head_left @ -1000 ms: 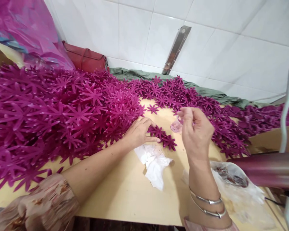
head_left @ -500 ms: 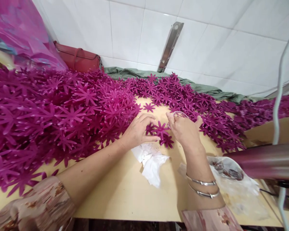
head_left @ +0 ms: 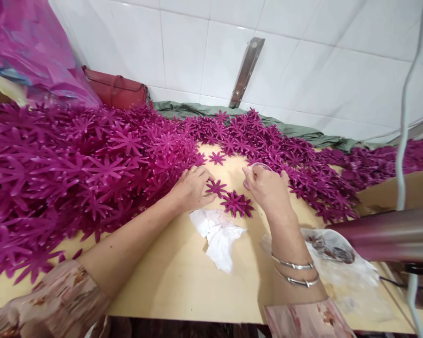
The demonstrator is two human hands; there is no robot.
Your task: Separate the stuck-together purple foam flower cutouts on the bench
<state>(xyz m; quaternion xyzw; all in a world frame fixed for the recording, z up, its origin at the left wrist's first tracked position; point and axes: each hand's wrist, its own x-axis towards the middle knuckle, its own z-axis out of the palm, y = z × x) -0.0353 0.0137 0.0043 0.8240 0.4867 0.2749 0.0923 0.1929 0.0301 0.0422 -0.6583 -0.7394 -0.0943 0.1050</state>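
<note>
My left hand (head_left: 193,190) is open, thumb and fingers apart, just left of a single magenta star-shaped flower piece (head_left: 216,188) on the tabletop. Whether the fingertips touch that piece I cannot tell. To its lower right, flower pieces (head_left: 236,203) overlap in a small stack. My right hand (head_left: 269,188) is closed around a small clear round-rimmed container (head_left: 262,166), mostly hidden behind the fingers. Its thumb and forefinger are drawn together at the left, above the stack. Another flower piece (head_left: 217,158) lies flat farther back, between the hands.
Large heaps of magenta flower pieces (head_left: 102,164) cover the left and back. A crumpled white tissue (head_left: 220,239) lies in front of the hands. At right are a clear plastic bag (head_left: 352,281), a shiny magenta cylinder (head_left: 384,234) and a hanging white cable (head_left: 403,141). A red bag (head_left: 116,89) rests by the wall.
My left hand has moved left, away from the flower stack, and the single flower piece beside it shows fully. The upper piece now lies on the lower one. My right hand has hardly moved.
</note>
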